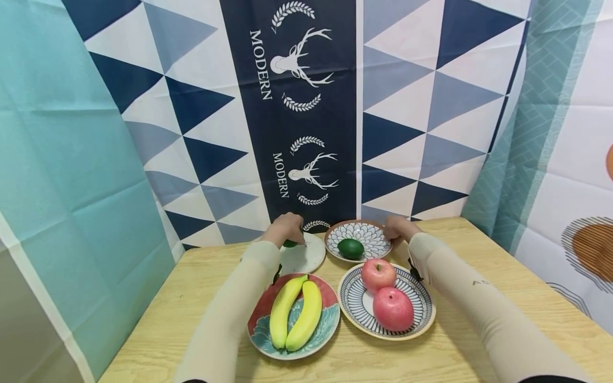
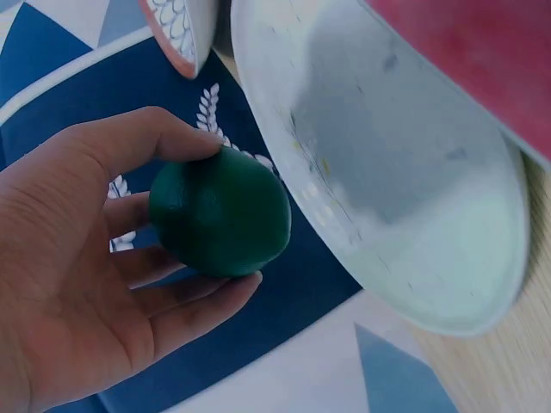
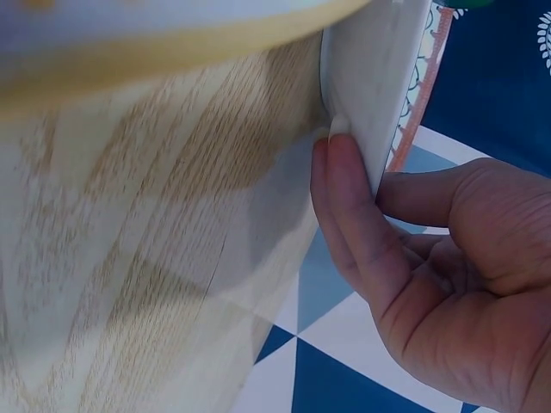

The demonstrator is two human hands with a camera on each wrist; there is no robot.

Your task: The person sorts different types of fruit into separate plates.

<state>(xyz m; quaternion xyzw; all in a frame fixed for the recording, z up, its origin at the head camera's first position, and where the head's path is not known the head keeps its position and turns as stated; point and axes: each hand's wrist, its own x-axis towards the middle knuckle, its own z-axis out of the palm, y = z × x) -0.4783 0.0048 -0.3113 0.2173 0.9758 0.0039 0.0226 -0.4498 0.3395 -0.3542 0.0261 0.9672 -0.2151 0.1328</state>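
Note:
My left hand (image 1: 286,227) holds a dark green, lime-like fruit (image 2: 228,211) between thumb and fingers, over the far edge of a white plate (image 1: 312,256). The fruit is mostly hidden behind the hand in the head view. My right hand (image 1: 401,229) pinches the right rim of a petal-patterned plate (image 1: 375,236), thumb on one side and fingers beneath, as the right wrist view shows. On that plate lies another dark green fruit (image 1: 351,248). The white plate's surface looks bare in the left wrist view.
Nearer me, a red and teal plate (image 1: 330,314) bears two bananas (image 1: 306,317). Right of it, a striped plate (image 1: 349,298) bears two red apples (image 1: 394,309). All stand on a wooden table (image 1: 191,298), with a patterned cloth (image 1: 306,117) hanging behind.

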